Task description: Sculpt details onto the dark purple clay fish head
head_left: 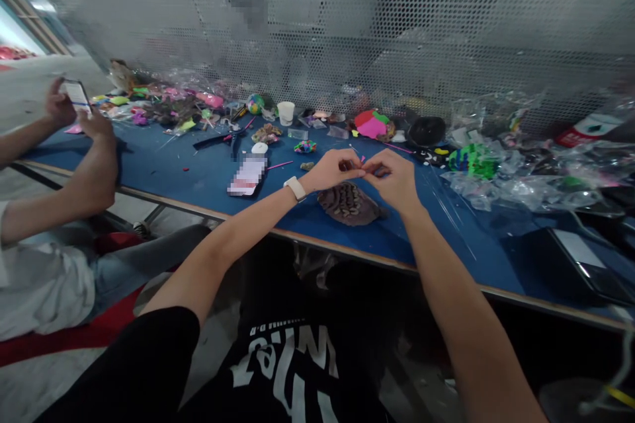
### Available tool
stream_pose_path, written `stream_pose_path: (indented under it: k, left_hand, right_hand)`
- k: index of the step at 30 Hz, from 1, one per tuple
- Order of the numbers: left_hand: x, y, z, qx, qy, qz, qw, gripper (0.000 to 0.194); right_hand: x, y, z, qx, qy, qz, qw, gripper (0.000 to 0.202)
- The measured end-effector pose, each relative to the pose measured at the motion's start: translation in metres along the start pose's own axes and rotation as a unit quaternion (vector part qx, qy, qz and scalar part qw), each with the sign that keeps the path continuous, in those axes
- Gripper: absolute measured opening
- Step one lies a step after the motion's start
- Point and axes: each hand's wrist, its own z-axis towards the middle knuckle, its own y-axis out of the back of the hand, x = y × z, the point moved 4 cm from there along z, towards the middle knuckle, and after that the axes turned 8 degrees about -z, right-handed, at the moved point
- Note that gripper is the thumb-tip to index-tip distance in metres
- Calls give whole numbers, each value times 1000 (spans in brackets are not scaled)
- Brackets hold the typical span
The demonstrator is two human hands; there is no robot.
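Observation:
My left hand, with a white watch on its wrist, is closed in a pinch above the blue table. My right hand is pinched too, its fingertips meeting those of the left. A tiny pink piece shows at the fingertips; whatever else lies between them is too small to make out. Just below both hands rests a grey-brown clay shape with raised ridges on its top. A small brownish lump lies left of the left hand.
A phone lies to the left, near dark pliers. A white cup, colourful clay pieces and plastic wrappings line the back. At right are a green-and-blue clay piece and a black box. Another person at left holds a phone.

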Motion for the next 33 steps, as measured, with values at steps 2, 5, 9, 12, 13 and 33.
stream_pose_path:
  k: [2,5,9,12,13,33]
  left_hand:
    - [5,2,-5,-19,5,6,1000,59]
    - [12,5,-10,-21,15,-12,1000,59]
    - [16,6,-13,-14,29,-14,999,58]
    - [14,5,-14,-4,26,22,999,62]
    - [13,5,-14,-1,20,28,999,65]
    - [27,2,-12,-3,58,-42,997,68]
  right_hand:
    - [0,-4,0,22,7,5,1000,42]
    - [-1,-6,-1,39,15,-6,999,39]
    - [-4,-5,-2,39,13,-20,999,34]
    - [-7,-4,-2,31,15,-21,999,30]
    - [-8,-4,-2,29,17,-23,999,29]
    - [-16,-9,-2,17,56,-4,998,18]
